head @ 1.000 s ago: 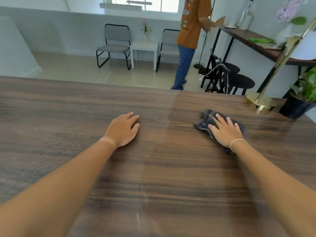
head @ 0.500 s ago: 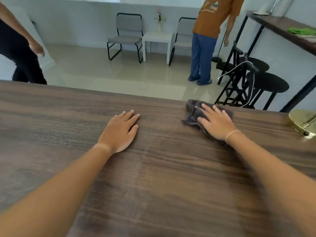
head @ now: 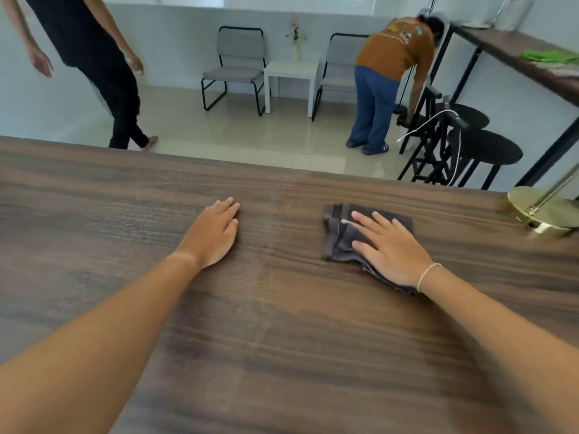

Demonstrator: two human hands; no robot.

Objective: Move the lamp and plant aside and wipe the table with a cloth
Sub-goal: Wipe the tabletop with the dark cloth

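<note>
Wiping: the step in hand, judged from the hands and cloth; the lamp already sits at the right edge and the plant is out of frame.
Left hand: (head: 213,233) left of centre, open, palm flat on the table (head: 94,214), gripping nothing; it looks like a brace.
Table: dark wood grain running left to right across the lower two thirds of the frame.
Cloth: (head: 341,236) right of centre, a dark grey folded pad lying flat on the table, part of it hidden under the hand.
Cloth axis: long side runs from upper left to lower right, its free folded edge facing the left of the frame; the fold count is hard to read.
Right hand: (head: 391,249) open, fingers spread, pressing the cloth down without pinching it, fingers pointing to the upper left.
Lamp: (head: 542,211) brass base at the right edge, well apart from the cloth, stem leaving the frame.
Doing it well: keep the palm flat and pressure even, wipe in overlapping passes along the grain, hold the pad folded so no corner drags, and stop short of the lamp base.
</note>
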